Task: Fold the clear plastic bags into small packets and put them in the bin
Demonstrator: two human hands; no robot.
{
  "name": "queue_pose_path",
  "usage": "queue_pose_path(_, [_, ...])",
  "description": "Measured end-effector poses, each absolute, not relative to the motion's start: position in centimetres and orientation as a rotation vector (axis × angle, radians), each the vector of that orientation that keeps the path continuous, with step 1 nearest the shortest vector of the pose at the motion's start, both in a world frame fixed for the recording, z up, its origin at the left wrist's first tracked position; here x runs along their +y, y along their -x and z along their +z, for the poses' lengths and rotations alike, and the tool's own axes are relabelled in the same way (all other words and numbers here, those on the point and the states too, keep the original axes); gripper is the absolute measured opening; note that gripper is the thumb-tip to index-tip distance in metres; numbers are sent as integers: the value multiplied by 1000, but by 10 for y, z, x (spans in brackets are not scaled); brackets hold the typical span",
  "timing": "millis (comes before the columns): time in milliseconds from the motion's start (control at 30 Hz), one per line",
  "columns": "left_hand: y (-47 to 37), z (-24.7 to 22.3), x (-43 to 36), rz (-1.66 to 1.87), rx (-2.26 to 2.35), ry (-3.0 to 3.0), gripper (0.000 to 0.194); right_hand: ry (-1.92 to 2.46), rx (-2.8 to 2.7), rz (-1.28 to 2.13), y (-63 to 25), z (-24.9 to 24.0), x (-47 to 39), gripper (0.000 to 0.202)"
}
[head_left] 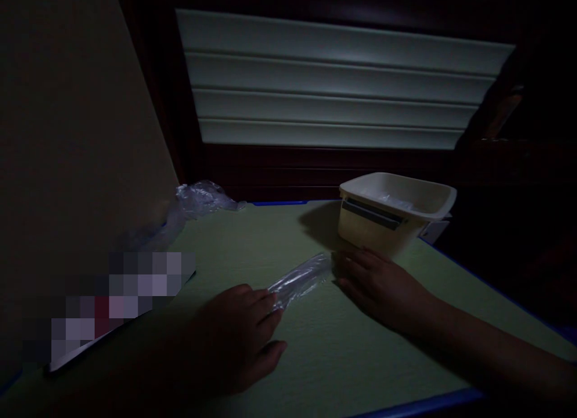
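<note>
A clear plastic bag, gathered into a long narrow strip, lies slantwise on the pale green tabletop. At its near left end rests my left hand, palm down, fingertips touching the plastic and thumb held apart. My right hand lies palm down by the far right end, its fingers stretched out and slightly spread. Whether its fingertips touch the plastic is hard to tell in the dim light. Just beyond that hand stands a cream plastic bin with a dark grey handle strip.
More clear plastic is crumpled in the back left corner against the wall. A flat item, blurred out by pixels, lies along the left side. Blue edging borders the table. Behind it is a dark frame with pale slats.
</note>
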State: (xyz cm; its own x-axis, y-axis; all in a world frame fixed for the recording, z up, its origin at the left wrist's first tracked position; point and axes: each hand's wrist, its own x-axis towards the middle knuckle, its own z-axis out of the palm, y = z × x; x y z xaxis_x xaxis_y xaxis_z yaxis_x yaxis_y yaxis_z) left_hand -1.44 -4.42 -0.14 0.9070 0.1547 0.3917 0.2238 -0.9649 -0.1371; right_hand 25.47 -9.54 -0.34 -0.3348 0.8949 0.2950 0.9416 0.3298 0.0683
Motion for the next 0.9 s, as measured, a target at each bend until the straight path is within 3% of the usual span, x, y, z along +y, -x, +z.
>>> queue_pose_path(267, [6,9,-53,-290,-414,2938,16,1263,-2619,-288,-199,14,-92,15])
queue_pose_path(467, [6,12,-57,-315,-304,3018,21,1307,-2607,-217,-187,2,-88,11])
queue_pose_path(700, [12,-1,-42,-773,-478,3012,15,1193,-2509,142,-211,-2,-81,22])
queue_pose_path(900, [16,-9,-30,-918,-391,3042,27,1122,-2509,9,-215,-3,-82,22])
